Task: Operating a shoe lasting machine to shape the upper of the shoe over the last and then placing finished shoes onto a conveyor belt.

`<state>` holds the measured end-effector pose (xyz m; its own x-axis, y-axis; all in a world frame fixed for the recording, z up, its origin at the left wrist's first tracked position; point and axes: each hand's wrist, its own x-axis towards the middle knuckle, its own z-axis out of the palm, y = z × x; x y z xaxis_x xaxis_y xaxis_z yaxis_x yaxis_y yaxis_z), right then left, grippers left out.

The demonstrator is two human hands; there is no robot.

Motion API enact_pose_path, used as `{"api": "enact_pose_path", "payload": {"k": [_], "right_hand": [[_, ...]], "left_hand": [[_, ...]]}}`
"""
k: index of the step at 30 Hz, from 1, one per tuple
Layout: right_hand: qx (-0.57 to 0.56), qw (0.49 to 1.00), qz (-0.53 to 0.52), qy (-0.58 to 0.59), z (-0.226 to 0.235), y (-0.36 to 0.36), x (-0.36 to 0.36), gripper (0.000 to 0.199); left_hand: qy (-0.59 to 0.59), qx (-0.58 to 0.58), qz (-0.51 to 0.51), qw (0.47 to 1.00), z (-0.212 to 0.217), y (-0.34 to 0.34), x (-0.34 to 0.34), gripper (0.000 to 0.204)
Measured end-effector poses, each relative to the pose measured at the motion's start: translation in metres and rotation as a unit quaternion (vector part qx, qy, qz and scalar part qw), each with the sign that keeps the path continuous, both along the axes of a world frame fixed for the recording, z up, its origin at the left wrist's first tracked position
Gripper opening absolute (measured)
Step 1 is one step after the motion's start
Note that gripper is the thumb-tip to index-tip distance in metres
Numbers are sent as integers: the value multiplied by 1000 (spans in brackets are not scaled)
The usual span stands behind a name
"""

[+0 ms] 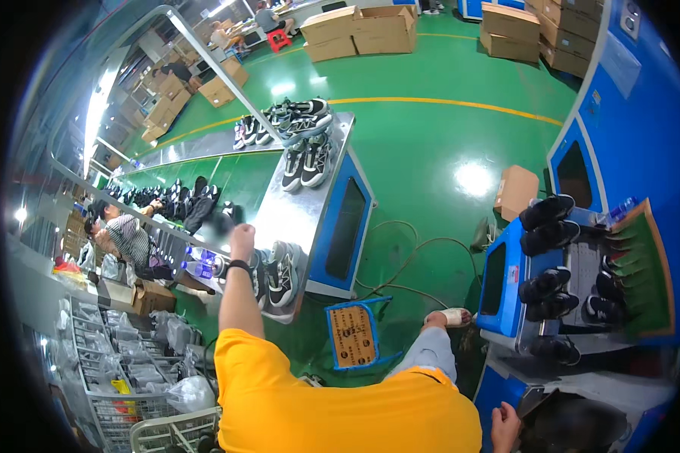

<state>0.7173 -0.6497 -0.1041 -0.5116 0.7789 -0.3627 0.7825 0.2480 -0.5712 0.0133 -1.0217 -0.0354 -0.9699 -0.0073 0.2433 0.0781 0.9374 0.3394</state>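
My left hand [242,241], with a black band at its wrist, reaches over the metal-topped bench [310,208]. Its fingers are closed, and a dark, blurred shape lies just beyond them, too smeared to name. Just right of that wrist stands a pair of grey-and-white sneakers [282,275] on the bench's near end. Low at the right, my right hand [505,426] hangs with curled fingers and no object visible in it. It is nearest to a dark rounded thing [578,423] at the machine beside me.
More black-and-white sneakers [306,162] stand farther along the bench. Black shoes [548,219] sit on a blue machine [499,279] at right. A blue-framed stool [353,336] and a hose [423,245] are on the floor. People [125,234] work at left, near a wire rack [117,370].
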Motion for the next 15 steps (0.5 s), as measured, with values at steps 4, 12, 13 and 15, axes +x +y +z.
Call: {"api": "enact_pose_path", "payload": {"k": [4, 12, 13, 15], "right_hand": [[-58, 986, -130, 85, 6, 8, 28, 29], [-15, 965, -246, 94, 74, -13, -1, 33], [-23, 956, -269, 117, 82, -14, -6, 33], [-28, 933, -320, 159, 83, -17, -7, 31]], "left_hand": [[-177, 65, -70, 980, -16, 84, 52, 34], [-214, 5, -473, 855, -10, 263, 136, 26], [-234, 14, -489, 840, -8, 276, 139, 25], [-230, 21, -531, 816, -16, 312, 146, 24]]}}
